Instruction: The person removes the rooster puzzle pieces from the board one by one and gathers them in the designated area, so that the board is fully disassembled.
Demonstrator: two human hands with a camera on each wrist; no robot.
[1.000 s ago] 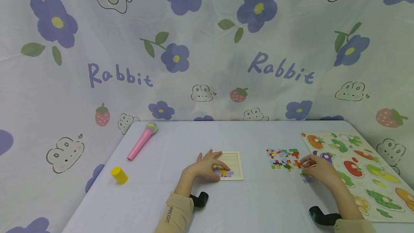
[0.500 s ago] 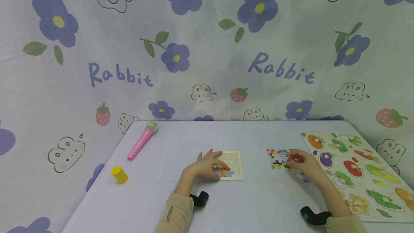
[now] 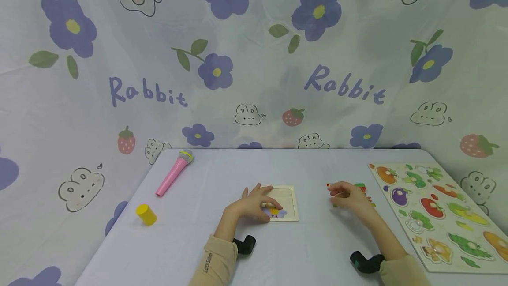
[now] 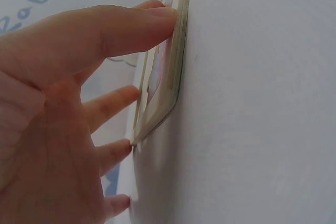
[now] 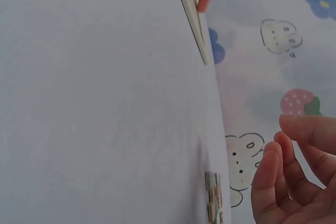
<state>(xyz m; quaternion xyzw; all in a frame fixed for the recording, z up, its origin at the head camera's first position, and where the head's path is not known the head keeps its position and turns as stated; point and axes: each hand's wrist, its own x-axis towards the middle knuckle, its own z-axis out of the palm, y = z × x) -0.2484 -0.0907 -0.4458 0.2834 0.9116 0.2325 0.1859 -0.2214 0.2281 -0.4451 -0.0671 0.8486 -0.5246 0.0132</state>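
Observation:
My left hand [image 3: 252,204] rests on a small wooden puzzle tray [image 3: 295,204], fingers spread. In the left wrist view its thumb [image 4: 157,24] lies on the tray's rim and other fingertips are at the tray's side. A few joined purple and yellow puzzle pieces [image 3: 278,212] lie at the tray's near side, partly under the fingers. My right hand [image 3: 351,197] hovers over several colourful loose puzzle pieces [image 3: 360,186], hiding most of them. In the right wrist view the right hand [image 5: 299,177] has bent fingers with a gap from the thumb; no piece shows between them.
A large vegetable puzzle board [image 3: 452,215] lies at the right edge. A pink toy microphone [image 3: 174,173] and a yellow cylinder [image 3: 146,214] stand or lie at the left on the white table [image 3: 309,250]. A patterned curtain [image 3: 254,56] hangs behind.
My right hand has moved left across the loose pieces, from their right end to their left end. The left hand and the tray have stayed in place.

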